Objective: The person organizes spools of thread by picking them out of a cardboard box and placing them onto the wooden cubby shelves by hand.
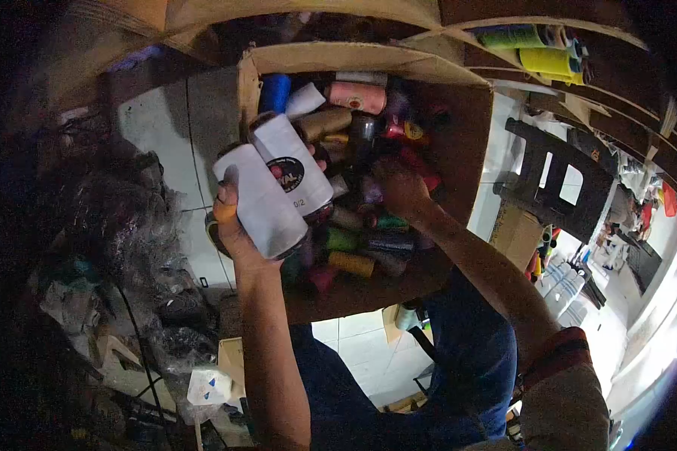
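Note:
Two white thread spools lie side by side in my left hand (238, 229), whose fingers are wrapped round them. The nearer spool (260, 204) is plain white. On the farther spool (314, 185) there is a round black label. My right hand (403, 189) reaches down into a cardboard box (368, 56) of many-coloured spools, close to a red spool (421, 167). Its fingertips are in shadow and partly hidden among the spools. Around it lie a pink spool (357, 97), a brown spool (325, 122) and a yellow-orange spool (351, 263). A blue spool (275, 93) leans in the far left corner.
Wooden shelving (399, 13) runs overhead, with green and yellow spools (551, 62) at the right. Crumpled clear plastic (132, 225) is heaped on the left. A black plastic stool-like frame (557, 180) and a smaller carton (515, 237) stand on the right.

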Demonstrator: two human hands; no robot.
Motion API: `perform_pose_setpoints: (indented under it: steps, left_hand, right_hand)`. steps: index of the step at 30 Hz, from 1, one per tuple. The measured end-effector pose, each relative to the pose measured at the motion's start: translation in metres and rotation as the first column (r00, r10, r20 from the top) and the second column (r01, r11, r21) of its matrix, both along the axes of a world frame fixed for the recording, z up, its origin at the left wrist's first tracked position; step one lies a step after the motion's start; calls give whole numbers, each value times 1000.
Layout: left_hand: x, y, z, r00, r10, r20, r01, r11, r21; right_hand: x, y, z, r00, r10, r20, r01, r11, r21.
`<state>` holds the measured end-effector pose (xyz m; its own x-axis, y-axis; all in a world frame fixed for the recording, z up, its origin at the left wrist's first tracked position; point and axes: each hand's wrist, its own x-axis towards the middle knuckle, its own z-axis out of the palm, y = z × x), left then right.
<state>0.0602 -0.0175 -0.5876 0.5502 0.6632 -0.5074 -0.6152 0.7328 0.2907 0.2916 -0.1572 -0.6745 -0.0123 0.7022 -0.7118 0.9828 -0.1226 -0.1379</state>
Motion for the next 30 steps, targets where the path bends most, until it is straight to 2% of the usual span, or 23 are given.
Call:
perform_pose_setpoints:
  steps: [2,3,4,5,7,8,9,11,14,16,17,18,20,22,23,24,25,26,28,29,30]
  left_hand:
    - [-2,-3,-5,1000,3,9,-3,1000,-20]
    - [-1,-4,-5,1000,0,18,0,1000,-30]
    - [2,-5,-1,998,3,-63,-2,1000,10]
    - [3,-6,-2,999,1,-41,0,1000,23]
    - [5,-9,-3,1000,3,-3,-2,999,45]
    - [3,-10,-1,1000,1,16,0,1000,-23]
    - [1,-12,0,998,13,-60,-15,999,-46]
    - [-2,-17,-6,994,23,-106,-34,994,-101]
    - [-7,-26,-13,979,87,-183,-111,986,-125]
    - [-15,-26,-6,981,2,-194,-16,997,-70]
    - [-17,-29,2,979,-46,-200,37,998,-49]
    - [-15,-31,22,981,-39,-190,16,993,-119]
    - [-12,-46,44,989,-58,-133,35,985,-169]
    - [-5,-61,79,979,-99,-176,55,970,-238]
    - [-2,-71,86,992,-83,-95,62,977,-206]
    - [0,-80,93,997,-72,-12,69,982,-174]
    - [3,-89,100,995,-65,73,75,987,-144]
    - [8,-90,113,955,28,297,19,988,-152]
    - [15,-79,169,950,75,303,-26,987,-161]
    - [15,-75,205,995,54,80,-40,986,-163]
    - [19,-74,211,937,38,347,39,976,-213]
  right_hand:
    - [-19,36,37,995,-98,18,100,974,-204]
    - [-20,31,33,996,-73,44,79,987,-141]
    - [-21,27,27,996,-49,74,54,996,-75]
    - [-20,26,22,994,-22,106,23,1000,-5]
    - [-11,32,23,991,-105,87,113,989,-98]
    - [-7,35,26,987,-143,77,153,978,-144]
    - [-3,37,30,979,-195,60,199,978,-63]
    - [6,45,59,955,-296,15,294,952,84]
    - [12,64,118,904,-375,-204,423,848,318]
    - [19,80,165,695,-494,-522,644,751,147]
    - [17,86,195,590,-526,-613,695,716,56]
    - [16,92,224,472,-556,-684,735,677,-44]
    - [0,109,286,327,-573,-752,745,646,-169]
    - [-12,125,330,408,-647,-644,689,681,-248]
    - [-15,127,340,638,-440,-632,558,830,-16]
    - [-18,128,350,819,-216,-532,386,893,230]
    - [-21,131,370,782,-278,-558,421,896,143]
    - [-24,134,390,744,-343,-574,453,889,57]
    - [-29,127,416,838,-80,-539,340,851,401]
    - [-34,129,441,670,-283,-686,543,817,193]
    - [-39,130,464,518,-381,-766,638,769,49]
